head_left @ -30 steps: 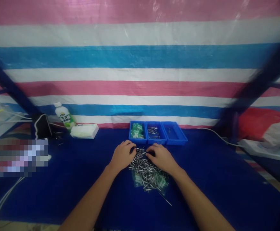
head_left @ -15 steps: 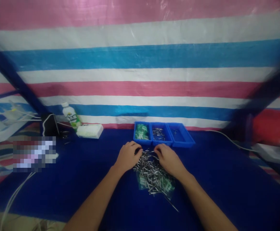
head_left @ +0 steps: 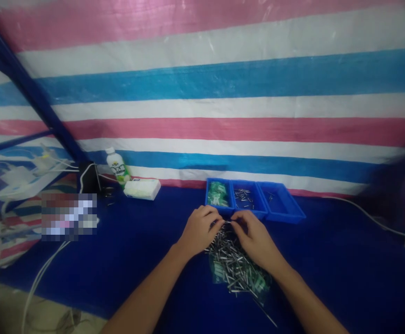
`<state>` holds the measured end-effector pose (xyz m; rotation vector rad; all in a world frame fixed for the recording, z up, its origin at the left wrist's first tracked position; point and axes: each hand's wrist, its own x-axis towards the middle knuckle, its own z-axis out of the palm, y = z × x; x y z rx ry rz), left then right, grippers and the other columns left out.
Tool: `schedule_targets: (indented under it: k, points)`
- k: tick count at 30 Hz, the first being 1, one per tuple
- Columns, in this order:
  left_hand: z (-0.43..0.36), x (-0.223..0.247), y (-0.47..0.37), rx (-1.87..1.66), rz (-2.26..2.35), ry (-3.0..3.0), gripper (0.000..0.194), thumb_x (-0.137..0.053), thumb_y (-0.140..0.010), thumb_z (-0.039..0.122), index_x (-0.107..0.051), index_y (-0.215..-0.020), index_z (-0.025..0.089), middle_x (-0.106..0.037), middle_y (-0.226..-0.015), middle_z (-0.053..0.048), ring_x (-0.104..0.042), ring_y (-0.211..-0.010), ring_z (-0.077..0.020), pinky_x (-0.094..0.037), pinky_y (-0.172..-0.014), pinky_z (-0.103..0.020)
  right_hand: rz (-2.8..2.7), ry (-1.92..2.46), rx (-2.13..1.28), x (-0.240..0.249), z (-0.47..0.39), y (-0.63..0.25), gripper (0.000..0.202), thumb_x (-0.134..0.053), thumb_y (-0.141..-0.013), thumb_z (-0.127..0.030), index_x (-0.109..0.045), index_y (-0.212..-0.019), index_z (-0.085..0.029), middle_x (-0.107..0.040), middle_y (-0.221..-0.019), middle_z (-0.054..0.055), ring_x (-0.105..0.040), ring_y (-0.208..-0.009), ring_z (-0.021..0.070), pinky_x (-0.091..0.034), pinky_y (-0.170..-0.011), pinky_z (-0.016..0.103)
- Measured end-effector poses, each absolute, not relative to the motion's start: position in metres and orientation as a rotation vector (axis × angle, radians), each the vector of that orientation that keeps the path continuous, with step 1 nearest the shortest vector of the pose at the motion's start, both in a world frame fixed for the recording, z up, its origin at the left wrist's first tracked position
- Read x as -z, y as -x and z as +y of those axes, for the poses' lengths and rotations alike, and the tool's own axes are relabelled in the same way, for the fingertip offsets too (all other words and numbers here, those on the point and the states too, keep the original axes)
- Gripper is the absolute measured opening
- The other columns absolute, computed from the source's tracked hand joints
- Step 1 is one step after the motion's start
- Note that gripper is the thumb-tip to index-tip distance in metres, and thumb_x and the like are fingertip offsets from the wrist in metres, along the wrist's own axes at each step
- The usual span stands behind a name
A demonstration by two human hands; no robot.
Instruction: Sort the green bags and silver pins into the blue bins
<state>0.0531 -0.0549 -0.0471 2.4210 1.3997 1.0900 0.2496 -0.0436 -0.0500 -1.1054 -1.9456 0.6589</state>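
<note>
My left hand [head_left: 199, 230] and my right hand [head_left: 256, 237] come together above the far end of a heap of thin metal pins [head_left: 235, 266]. Thumb and fingers are pinched on both sides, and a small silvery pin [head_left: 227, 222] spans the gap between the two sets of fingertips. Under the heap, green-printed clear plastic bags [head_left: 218, 270] stick out at the sides. One longer thin rod [head_left: 265, 313] points out from the heap toward me. Just beyond my hands stand three joined blue trays.
Green packets lie in the left tray [head_left: 207, 195], loose pins in the middle tray [head_left: 263, 214], and a few pins in the right tray [head_left: 294, 217]. A tissue pack [head_left: 142, 189], a white bottle [head_left: 118, 167] and cables [head_left: 37, 276] are at the left.
The view has swung left, so everything sits further right. My hands have drawn closer together, and a pin now shows between their fingertips.
</note>
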Motion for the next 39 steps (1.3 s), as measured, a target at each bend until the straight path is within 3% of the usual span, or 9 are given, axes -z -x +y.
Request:
schedule_targets:
  k: [3, 6, 16, 22, 26, 31, 33, 35, 39]
  points:
    - [-0.055, 0.049, -0.054, -1.128, 1.376, -2.418, 0.018, -0.059, -0.099, 0.032, -0.068, -0.09, 0.02, -0.067, -0.103, -0.003, -0.061, -0.094, -0.0187, -0.044, -0.086, -0.037, -2.02, 0.948, -0.557, 0.049, -0.046, -0.248, 0.02, -0.053, -0.091, -0.021, -0.06, -0.11, -0.024, -0.066, -0.108, 0.009, -0.061, -0.094, 0.0249, -0.05, -0.084, 0.042]
    - [-0.055, 0.052, -0.055, -1.175, 1.317, -2.427, 0.019, -0.063, -0.097, 0.036, -0.069, -0.088, 0.02, -0.067, -0.102, -0.002, -0.062, -0.094, -0.0184, -0.043, -0.083, -0.036, -2.113, 0.907, -0.51, 0.048, -0.048, -0.247, 0.018, -0.052, -0.093, -0.018, -0.063, -0.105, -0.025, -0.068, -0.098, 0.006, -0.062, -0.093, 0.0247, -0.049, -0.083, 0.042]
    - [-0.059, 0.046, -0.055, -1.213, 1.443, -2.304, 0.022, -0.057, -0.099, 0.036, -0.07, -0.093, 0.02, -0.067, -0.102, -0.005, -0.062, -0.094, -0.0193, -0.049, -0.089, -0.038, -1.897, 0.984, -0.647, 0.039, -0.045, -0.262, 0.031, -0.055, -0.097, -0.03, -0.064, -0.127, -0.029, -0.071, -0.104, 0.007, -0.067, -0.096, 0.0254, -0.052, -0.088, 0.044]
    - [-0.053, 0.05, -0.05, -1.021, 1.637, -2.285, 0.017, -0.06, -0.097, 0.031, -0.072, -0.095, 0.021, -0.069, -0.1, -0.005, -0.063, -0.095, -0.0208, -0.051, -0.086, -0.038, -1.251, 0.969, -1.109, 0.034, -0.035, -0.274, 0.026, -0.083, -0.075, -0.04, -0.074, -0.094, -0.025, -0.076, -0.089, 0.005, -0.073, -0.087, 0.0254, -0.056, -0.088, 0.044]
    - [-0.048, 0.056, -0.044, -0.932, 1.707, -2.269, 0.016, -0.06, -0.096, 0.029, -0.074, -0.096, 0.022, -0.071, -0.101, -0.005, -0.064, -0.092, -0.0217, -0.05, -0.084, -0.039, -0.891, 0.906, -1.359, 0.034, -0.029, -0.281, 0.03, -0.089, -0.067, -0.042, -0.073, -0.083, -0.023, -0.073, -0.078, 0.002, -0.072, -0.079, 0.0201, -0.058, -0.075, 0.032]
    - [-0.044, 0.061, -0.04, -0.889, 1.78, -2.248, 0.026, -0.054, -0.1, 0.036, -0.076, -0.095, 0.024, -0.071, -0.101, -0.005, -0.065, -0.092, -0.0224, -0.051, -0.083, -0.039, -0.837, 1.09, -1.538, 0.042, -0.024, -0.284, 0.041, -0.085, -0.071, -0.042, -0.055, -0.056, -0.02, -0.041, -0.044, -0.006, -0.047, -0.042, 0.0092, -0.043, -0.044, 0.022]
    - [-0.043, 0.062, -0.04, -0.873, 1.796, -2.241, 0.029, -0.052, -0.101, 0.038, -0.076, -0.094, 0.023, -0.071, -0.099, -0.005, -0.065, -0.091, -0.0225, -0.051, -0.081, -0.038, -0.804, 1.134, -1.558, 0.044, -0.022, -0.283, 0.038, -0.085, -0.071, -0.044, -0.057, -0.061, -0.02, -0.045, -0.048, -0.006, -0.045, -0.042, 0.0093, -0.04, -0.042, 0.022]
    - [-0.043, 0.062, -0.039, -0.854, 1.803, -2.24, 0.031, -0.051, -0.101, 0.039, -0.077, -0.094, 0.023, -0.071, -0.098, -0.006, -0.065, -0.091, -0.0227, -0.051, -0.079, -0.037, -0.835, 1.181, -1.559, 0.045, -0.021, -0.281, 0.035, -0.083, -0.071, -0.048, -0.065, -0.079, -0.02, -0.057, -0.06, -0.002, -0.049, -0.045, 0.0106, -0.041, -0.044, 0.024]
    - [-0.043, 0.062, -0.038, -0.816, 1.814, -2.242, 0.027, -0.055, -0.099, 0.038, -0.077, -0.096, 0.023, -0.071, -0.098, -0.006, -0.065, -0.092, -0.0233, -0.051, -0.081, -0.038, -1.269, 1.284, -1.43, 0.047, -0.025, -0.277, 0.044, -0.074, -0.077, -0.056, -0.066, -0.1, -0.02, -0.064, -0.073, 0.002, -0.054, -0.049, 0.0144, -0.044, -0.051, 0.03]
